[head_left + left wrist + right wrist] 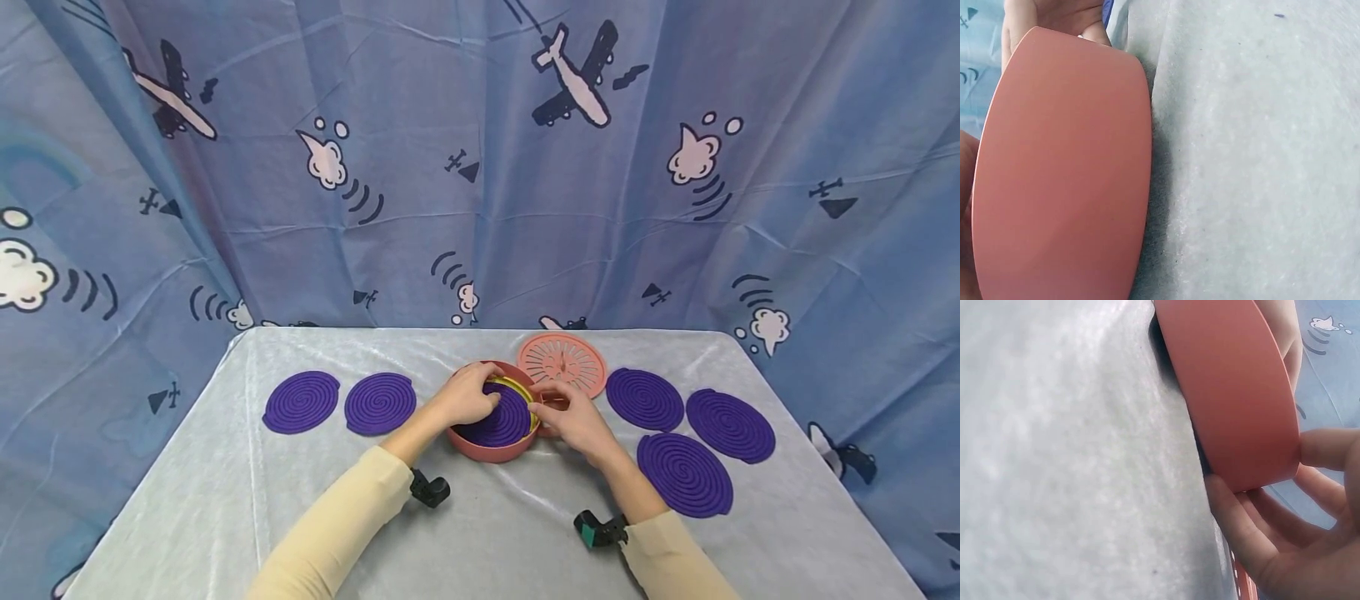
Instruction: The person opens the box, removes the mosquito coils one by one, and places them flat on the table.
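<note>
A round salmon-pink holder (491, 454) with a side handle stands at the table's middle. Inside it lies a purple spiral coil (501, 417), like a mosquito coil, with a yellow ring (519, 385) along its far right edge. My left hand (467, 398) reaches over the holder's left rim, thumb above the coil and fingers bent toward the ring; whether it pinches anything I cannot tell. On the right side my right hand (573, 421) grips the holder. Its thumb (1329, 449) meets the rim and its other fingers bend around the outer wall (1235, 394) near the handle.
Behind the holder lies a slotted pink lid (562, 360). Two purple coils lie on the left, one farther out (302, 402) and one closer (380, 404). Three more (645, 400) are grouped on the right. A printed curtain (480, 167) hangs behind the cloth-covered table (480, 533).
</note>
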Demonstrator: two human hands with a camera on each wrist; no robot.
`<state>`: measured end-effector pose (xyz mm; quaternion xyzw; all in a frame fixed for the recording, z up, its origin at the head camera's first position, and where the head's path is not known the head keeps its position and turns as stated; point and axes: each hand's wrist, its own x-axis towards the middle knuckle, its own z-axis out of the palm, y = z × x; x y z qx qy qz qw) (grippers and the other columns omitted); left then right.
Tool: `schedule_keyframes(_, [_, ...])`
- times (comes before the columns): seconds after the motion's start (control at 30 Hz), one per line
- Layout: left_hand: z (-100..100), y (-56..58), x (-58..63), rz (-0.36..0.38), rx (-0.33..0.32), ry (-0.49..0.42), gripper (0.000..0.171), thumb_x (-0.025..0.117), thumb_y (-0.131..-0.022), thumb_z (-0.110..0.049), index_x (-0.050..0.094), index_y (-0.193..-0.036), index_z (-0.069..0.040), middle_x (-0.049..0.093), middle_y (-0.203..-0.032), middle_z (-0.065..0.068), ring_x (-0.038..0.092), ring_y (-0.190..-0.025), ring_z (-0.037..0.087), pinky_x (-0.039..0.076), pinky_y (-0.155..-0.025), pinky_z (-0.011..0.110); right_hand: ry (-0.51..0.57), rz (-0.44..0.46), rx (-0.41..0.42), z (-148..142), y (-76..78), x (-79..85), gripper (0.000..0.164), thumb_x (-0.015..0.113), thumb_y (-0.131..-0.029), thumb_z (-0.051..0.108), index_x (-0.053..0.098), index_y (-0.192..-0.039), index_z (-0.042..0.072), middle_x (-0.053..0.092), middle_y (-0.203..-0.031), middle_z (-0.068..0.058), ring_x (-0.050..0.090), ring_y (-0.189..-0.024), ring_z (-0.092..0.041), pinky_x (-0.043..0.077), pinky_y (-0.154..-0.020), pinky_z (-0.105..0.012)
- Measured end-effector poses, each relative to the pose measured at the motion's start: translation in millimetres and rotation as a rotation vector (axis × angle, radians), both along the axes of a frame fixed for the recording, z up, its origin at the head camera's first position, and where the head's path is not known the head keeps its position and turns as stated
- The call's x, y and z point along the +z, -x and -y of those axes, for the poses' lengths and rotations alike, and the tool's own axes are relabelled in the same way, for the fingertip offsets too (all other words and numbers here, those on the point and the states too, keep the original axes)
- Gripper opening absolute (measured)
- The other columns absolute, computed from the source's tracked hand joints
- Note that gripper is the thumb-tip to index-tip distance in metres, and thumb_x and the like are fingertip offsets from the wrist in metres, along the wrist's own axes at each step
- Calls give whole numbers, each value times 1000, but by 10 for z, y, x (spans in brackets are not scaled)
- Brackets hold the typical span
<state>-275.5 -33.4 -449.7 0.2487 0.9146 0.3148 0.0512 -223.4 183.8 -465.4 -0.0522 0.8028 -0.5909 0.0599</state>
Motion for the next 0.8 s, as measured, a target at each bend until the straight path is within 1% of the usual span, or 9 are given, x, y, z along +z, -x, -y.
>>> schedule_keyframes(0.13, [-3, 7, 7, 9, -10, 5, 37, 63, -94, -13, 63, -131, -6, 64, -127, 13, 56, -124, 28, 43, -108, 46, -1, -1, -5, 0, 5, -2, 37, 71, -96, 14, 62, -131, 1, 58, -129, -22, 62, -109, -31, 61, -78, -38])
schedule_keyframes(0.27, [-1, 17, 2, -6, -13, 10, 38, 62, -93, -12, 63, -131, -4, 64, -127, 14, 57, -123, 28, 44, -107, 45, -4, -12, -8, -8, 5, -10, 37, 71, -97, 15, 63, -130, 1, 58, -129, -23, 61, -110, -31, 61, -79, -39])
schedule_keyframes(0.4, [10, 21, -13, 0, -3, -23, 40, 62, -93, -11, 62, -132, -3, 63, -127, 15, 58, -120, 28, 45, -106, 45, -32, -34, -7, -6, 5, -17, 37, 71, -97, 17, 63, -130, 2, 59, -129, -23, 61, -112, -32, 61, -81, -40])
schedule_keyframes(0.57, [12, 32, -26, 28, -7, -65, 40, 62, -93, -10, 62, -132, -3, 63, -126, 16, 58, -118, 29, 46, -105, 45, -68, -25, -35, 5, 2, -20, 36, 73, -96, 17, 65, -129, 6, 62, -128, -18, 60, -113, -31, 59, -83, -37])
schedule_keyframes(0.7, [10, 51, -15, 50, -10, -80, 40, 60, -92, -7, 62, -132, -2, 63, -125, 16, 58, -117, 29, 46, -104, 45, -59, -15, -38, 11, -1, -12, 35, 72, -96, 15, 65, -129, 6, 61, -127, -18, 61, -112, -31, 60, -82, -38])
schedule_keyframes(0.8, [10, 56, -1, 49, -10, -77, 39, 59, -91, -6, 63, -130, -2, 63, -123, 16, 58, -116, 29, 46, -104, 45, -47, -15, -34, 10, 7, -11, 35, 72, -96, 14, 65, -129, 5, 61, -127, -18, 61, -111, -31, 61, -80, -38])
